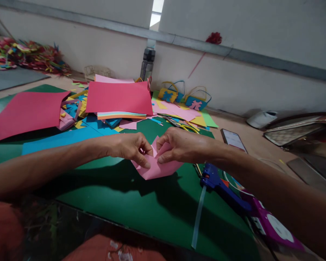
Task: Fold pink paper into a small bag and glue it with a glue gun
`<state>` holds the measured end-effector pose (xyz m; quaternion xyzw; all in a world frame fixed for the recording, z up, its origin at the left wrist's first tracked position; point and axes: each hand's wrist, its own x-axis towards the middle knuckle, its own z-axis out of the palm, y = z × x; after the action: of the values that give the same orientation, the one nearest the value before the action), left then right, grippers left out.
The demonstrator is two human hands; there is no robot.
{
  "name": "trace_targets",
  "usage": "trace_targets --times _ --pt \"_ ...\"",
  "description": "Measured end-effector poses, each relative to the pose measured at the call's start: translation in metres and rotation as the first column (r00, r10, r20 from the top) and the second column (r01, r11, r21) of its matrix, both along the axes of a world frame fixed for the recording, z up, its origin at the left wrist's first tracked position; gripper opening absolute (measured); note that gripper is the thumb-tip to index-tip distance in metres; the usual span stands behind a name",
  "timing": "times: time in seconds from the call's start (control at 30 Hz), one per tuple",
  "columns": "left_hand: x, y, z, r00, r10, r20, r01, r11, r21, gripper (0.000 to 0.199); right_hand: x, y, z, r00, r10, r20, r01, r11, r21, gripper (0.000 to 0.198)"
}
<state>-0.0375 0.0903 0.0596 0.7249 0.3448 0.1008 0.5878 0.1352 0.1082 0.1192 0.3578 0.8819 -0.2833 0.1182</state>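
A folded piece of pink paper (159,170) is held between my two hands, just above the green mat (119,203). My left hand (136,148) pinches its left side, thumb in front and fingers curled behind. On the upper right side, my right hand (176,145) pinches the same paper, the thumb near its middle. The fold stands up between the hands, and part of it is hidden by my fingers. Right of the paper lies a blue glue gun (214,181) with a clear glue stick (198,221) sticking out of its back.
Red sheets (119,96) lie stacked at the back, with blue paper (67,139) before them. Small paper bags (168,94) stand by the wall near scissors (171,120). A phone (233,139) and a purple-and-white box (277,224) are on the right.
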Motion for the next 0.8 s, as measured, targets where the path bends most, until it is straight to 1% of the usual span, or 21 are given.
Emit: trace_targets --times 0.17,0.3,0.47,0.53,0.57,0.6,0.63,0.67,0.7,0.73,0.77,0.8 --pt "0.001 -0.001 -0.001 1.000 -0.014 0.019 0.013 0.999 0.033 0.022 -0.002 -0.001 0.001 1.000 0.009 0.017 -0.009 1.000 0.024 0.009" --pt "0.000 -0.001 -0.001 1.000 -0.009 0.020 0.008 0.998 0.064 0.024 -0.003 -0.002 0.001 1.000 0.003 0.022 -0.004 0.999 0.045 0.009" --pt "0.002 -0.003 -0.001 1.000 0.007 0.012 -0.008 0.995 0.095 0.022 -0.003 -0.003 0.003 0.999 0.039 0.017 -0.041 0.996 0.083 0.008" --pt "0.003 -0.005 -0.002 1.000 0.028 0.005 -0.028 0.985 0.171 0.019 -0.003 -0.006 0.003 0.997 0.070 0.014 -0.071 0.986 0.150 0.008" --pt "0.003 -0.007 -0.002 0.999 0.035 0.004 -0.035 0.968 0.250 0.015 -0.002 -0.009 0.002 0.996 0.084 0.021 -0.087 0.974 0.209 0.009" --pt "0.003 -0.009 -0.002 0.999 0.038 -0.009 -0.033 0.934 0.355 0.012 -0.001 -0.013 0.001 0.995 0.094 0.040 -0.101 0.955 0.280 0.010" --pt "0.003 -0.011 -0.002 0.998 0.042 -0.040 -0.018 0.878 0.479 0.010 0.001 -0.018 -0.001 0.994 0.096 0.059 -0.111 0.927 0.358 0.011" --pt "0.004 -0.015 -0.001 0.994 0.054 -0.095 0.015 0.794 0.608 0.010 0.003 -0.024 -0.004 0.992 0.088 0.088 -0.117 0.895 0.431 0.011" --pt "0.005 -0.018 -0.001 0.978 0.090 -0.187 0.073 0.695 0.716 0.011 0.007 -0.030 -0.007 0.992 0.076 0.100 -0.116 0.864 0.490 0.008" --pt "0.006 -0.022 -0.002 0.947 0.144 -0.287 0.150 0.592 0.792 0.013 0.011 -0.038 -0.011 0.993 0.070 0.091 -0.108 0.837 0.536 0.004" --pt "0.007 -0.026 -0.003 0.901 0.222 -0.372 0.226 0.492 0.841 0.014 0.016 -0.045 -0.016 0.994 0.078 0.072 -0.105 0.813 0.573 0.005" --pt "0.009 -0.030 -0.006 0.864 0.250 -0.436 0.313 0.411 0.856 0.015 0.021 -0.053 -0.020 0.994 0.088 0.060 -0.107 0.796 0.595 0.008"
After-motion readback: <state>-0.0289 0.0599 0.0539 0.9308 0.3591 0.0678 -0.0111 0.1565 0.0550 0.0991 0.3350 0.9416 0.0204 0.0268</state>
